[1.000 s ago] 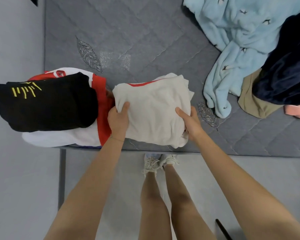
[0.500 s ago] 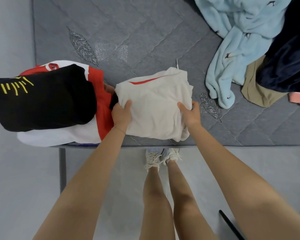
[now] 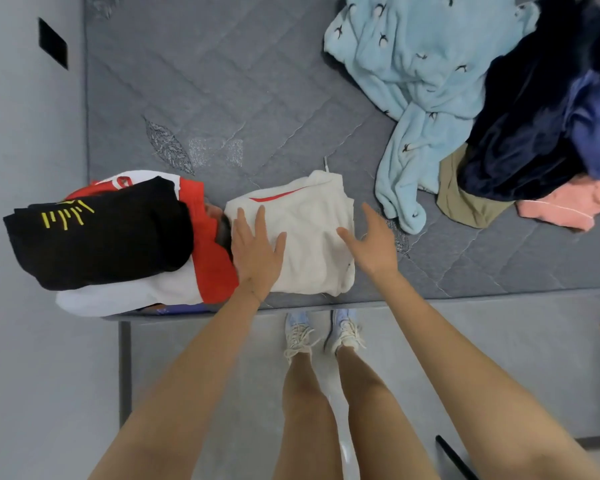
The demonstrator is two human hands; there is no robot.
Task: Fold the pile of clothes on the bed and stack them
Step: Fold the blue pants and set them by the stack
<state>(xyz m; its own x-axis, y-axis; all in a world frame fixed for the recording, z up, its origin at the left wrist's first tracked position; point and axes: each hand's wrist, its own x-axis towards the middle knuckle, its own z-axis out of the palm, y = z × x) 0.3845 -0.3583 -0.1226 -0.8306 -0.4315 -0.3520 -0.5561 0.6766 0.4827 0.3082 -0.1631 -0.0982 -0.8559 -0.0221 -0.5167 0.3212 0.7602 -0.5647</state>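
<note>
A folded cream garment (image 3: 312, 240) with a red stripe lies on the grey bed (image 3: 257, 98) near its front edge. My left hand (image 3: 255, 249) lies flat on the garment's left side with straight fingers. My right hand (image 3: 373, 242) hovers open over its right edge, fingers spread. Left of the garment is a stack of folded clothes: a black top (image 3: 101, 233) with yellow marks on a red and white garment (image 3: 212, 268). The unfolded pile sits at the right: a light blue fleece (image 3: 416, 81), a navy garment (image 3: 534, 126), an olive piece (image 3: 465, 199) and a pink piece (image 3: 568, 206).
A grey wall (image 3: 25, 168) runs along the bed's left side, close to the stack. The grey floor (image 3: 499, 341) lies below the bed's front edge, where my legs and sneakers (image 3: 323, 332) stand. A dark rod (image 3: 454, 455) lies on the floor at the lower right.
Both hands have let go of the cream garment's sides. The left hand now lies flat on top of it and the right hand has lifted open above its right edge.
</note>
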